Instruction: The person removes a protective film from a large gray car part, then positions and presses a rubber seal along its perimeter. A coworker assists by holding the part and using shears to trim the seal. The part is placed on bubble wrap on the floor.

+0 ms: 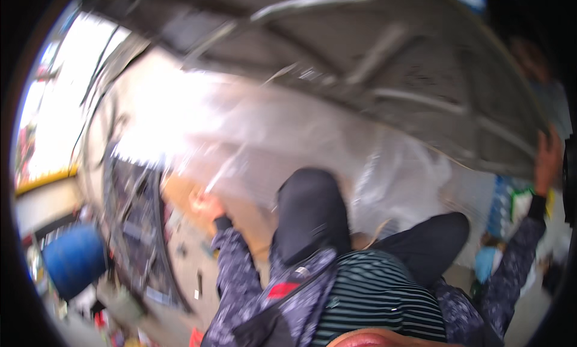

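A large dark grey ribbed panel (336, 52) slants across the upper part of the head view, its lower edge raised over a clear plastic sheet (396, 173). At the panel's right end my right hand (547, 158) grips the edge, fingers on its surface. My left hand (206, 206) is smeared by motion beside a brown cardboard-like sheet (246, 218). Its fingers look closed, and a taut fold of the plastic runs into them. My bent knees (312, 203) are against the plastic between the two hands.
A dark framed panel (141, 227) leans at the left, near a blue barrel (75, 260). Small items lie on the floor (192, 260) beside it. Packages in blue and green (511, 206) stand at the right. Another person (532, 58) is partly visible at the upper right.
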Demonstrator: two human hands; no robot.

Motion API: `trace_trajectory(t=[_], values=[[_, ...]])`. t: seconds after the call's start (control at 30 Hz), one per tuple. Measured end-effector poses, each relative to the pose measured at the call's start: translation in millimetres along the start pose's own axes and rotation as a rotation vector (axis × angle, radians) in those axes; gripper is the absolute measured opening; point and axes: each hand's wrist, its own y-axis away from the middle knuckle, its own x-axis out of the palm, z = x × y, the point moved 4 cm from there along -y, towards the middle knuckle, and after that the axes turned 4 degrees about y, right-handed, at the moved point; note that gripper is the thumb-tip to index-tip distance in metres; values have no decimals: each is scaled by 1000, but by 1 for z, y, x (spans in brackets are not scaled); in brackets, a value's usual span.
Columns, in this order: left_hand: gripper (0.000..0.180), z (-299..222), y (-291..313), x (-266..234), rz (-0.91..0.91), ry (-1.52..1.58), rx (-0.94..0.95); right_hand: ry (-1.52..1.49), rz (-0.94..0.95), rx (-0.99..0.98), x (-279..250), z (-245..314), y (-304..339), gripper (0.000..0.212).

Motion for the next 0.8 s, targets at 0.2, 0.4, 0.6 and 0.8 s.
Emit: trace_trajectory(t=[0.2,0.4,0.6,0.8], values=[[50,-166,7,17,-119,342,234,-75,-87,-228,-20,12,9,41],[36,-367,13,23,460,905,314,-118,-181,-274,-25,24,8,42],[25,-537,129,24,1242,813,735,-51,-116,-187,-33,21,15,44],[33,-614,258,51,1800,848,443,-41,-234,-217,-46,28,16,43]])
